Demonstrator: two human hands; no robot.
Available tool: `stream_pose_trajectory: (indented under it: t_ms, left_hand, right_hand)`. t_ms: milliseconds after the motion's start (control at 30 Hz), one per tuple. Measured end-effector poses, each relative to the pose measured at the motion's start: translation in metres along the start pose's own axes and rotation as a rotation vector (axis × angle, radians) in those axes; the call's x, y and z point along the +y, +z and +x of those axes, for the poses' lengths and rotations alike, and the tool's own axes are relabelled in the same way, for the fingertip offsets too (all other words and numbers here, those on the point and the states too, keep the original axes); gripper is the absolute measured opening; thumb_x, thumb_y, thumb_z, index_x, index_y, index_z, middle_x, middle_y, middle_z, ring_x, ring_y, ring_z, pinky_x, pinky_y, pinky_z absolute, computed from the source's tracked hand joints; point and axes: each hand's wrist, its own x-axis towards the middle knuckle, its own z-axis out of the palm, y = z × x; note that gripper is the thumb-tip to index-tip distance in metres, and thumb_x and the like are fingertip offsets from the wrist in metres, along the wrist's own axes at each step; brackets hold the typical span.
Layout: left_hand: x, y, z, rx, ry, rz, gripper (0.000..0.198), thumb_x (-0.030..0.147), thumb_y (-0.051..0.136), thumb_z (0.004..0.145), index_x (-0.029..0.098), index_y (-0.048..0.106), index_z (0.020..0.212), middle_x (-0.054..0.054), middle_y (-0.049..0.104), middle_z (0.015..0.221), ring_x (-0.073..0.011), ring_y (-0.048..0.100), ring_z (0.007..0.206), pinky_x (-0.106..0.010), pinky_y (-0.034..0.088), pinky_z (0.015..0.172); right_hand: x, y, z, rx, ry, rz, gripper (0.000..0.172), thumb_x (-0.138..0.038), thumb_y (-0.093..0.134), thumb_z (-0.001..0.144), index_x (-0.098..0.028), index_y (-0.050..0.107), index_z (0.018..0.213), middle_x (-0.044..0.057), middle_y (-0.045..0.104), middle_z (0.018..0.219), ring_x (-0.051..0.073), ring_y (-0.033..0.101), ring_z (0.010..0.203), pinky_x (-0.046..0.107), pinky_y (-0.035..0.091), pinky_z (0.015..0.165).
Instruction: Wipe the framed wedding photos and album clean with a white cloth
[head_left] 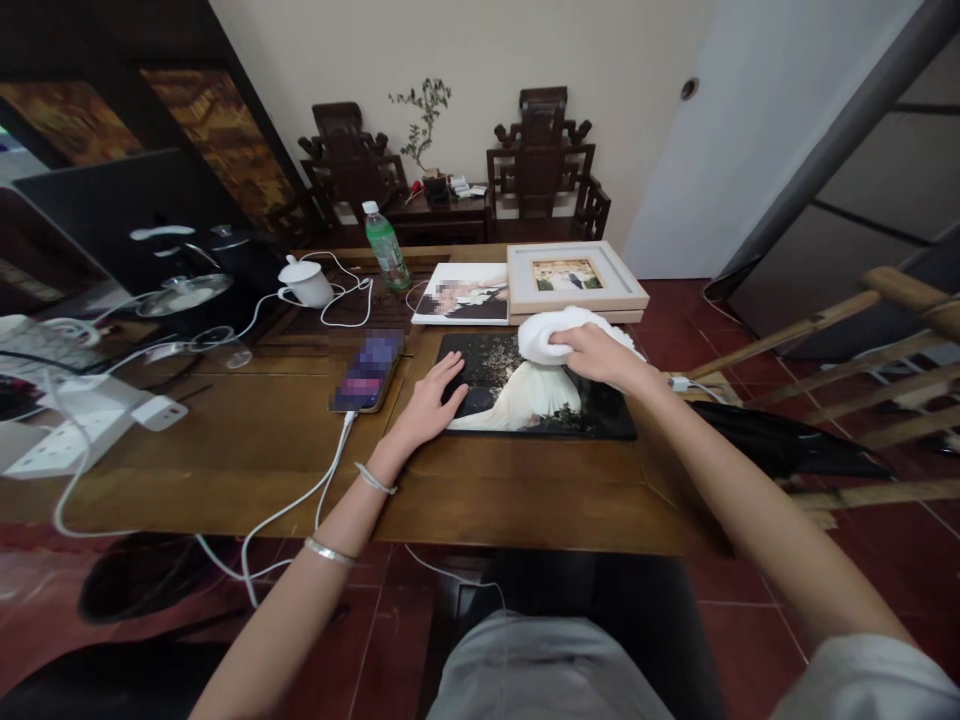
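Note:
A dark photo panel (487,375) with a pale gown pictured on it lies flat on the wooden table (480,490). My right hand (596,352) grips a white cloth (544,337), which rests on the panel's far right part and hides some of it. At the panel's left edge lies my left hand (433,400), its fingers stretched out and apart, holding nothing. Just left of that hand is a phone (369,372) with its screen lit and a white cable plugged in.
Beyond the panel lie a framed picture (630,283) and a white-edged photo print (461,295). A green-labelled bottle (386,248) and a lidded white cup (306,283) stand at the back left. A power strip (67,430) with trailing cables occupies the left end.

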Motion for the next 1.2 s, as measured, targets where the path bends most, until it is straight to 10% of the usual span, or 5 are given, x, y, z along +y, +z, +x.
stream_pose_trajectory:
  t_ms: [233, 700, 1200]
  left_hand:
    - [0.001, -0.001, 0.0, -0.008, 0.0, -0.001, 0.047, 0.039, 0.044, 0.09, 0.013, 0.051, 0.129, -0.013, 0.044, 0.142, -0.0245, 0.037, 0.135, -0.047, 0.029, 0.112]
    - [0.002, 0.002, -0.001, -0.013, -0.04, -0.009, 0.047, 0.037, 0.043, 0.09, 0.013, 0.049, 0.131, -0.014, 0.042, 0.143, -0.0249, 0.035, 0.136, -0.048, 0.03, 0.11]
    - [0.0, 0.002, -0.001, -0.017, -0.044, -0.01, 0.046, 0.037, 0.044, 0.09, 0.017, 0.049, 0.131, -0.012, 0.042, 0.144, -0.0252, 0.034, 0.136, -0.05, 0.03, 0.11]
  right_hand:
    - [0.002, 0.008, 0.005, 0.075, 0.005, 0.02, 0.044, -0.001, 0.04, 0.065, -0.016, 0.068, 0.094, 0.01, 0.069, 0.092, 0.023, 0.058, 0.084, 0.028, 0.037, 0.074]
    - [-0.078, 0.037, -0.118, -0.025, -0.132, 0.023, 0.051, 0.002, 0.039, 0.063, -0.017, 0.063, 0.103, 0.017, 0.06, 0.118, 0.032, 0.041, 0.128, 0.057, 0.029, 0.103]
    - [-0.037, 0.02, 0.009, 0.036, 0.01, 0.018, 0.049, 0.0, 0.04, 0.067, -0.017, 0.067, 0.103, 0.012, 0.069, 0.09, 0.024, 0.06, 0.082, 0.029, 0.038, 0.071]
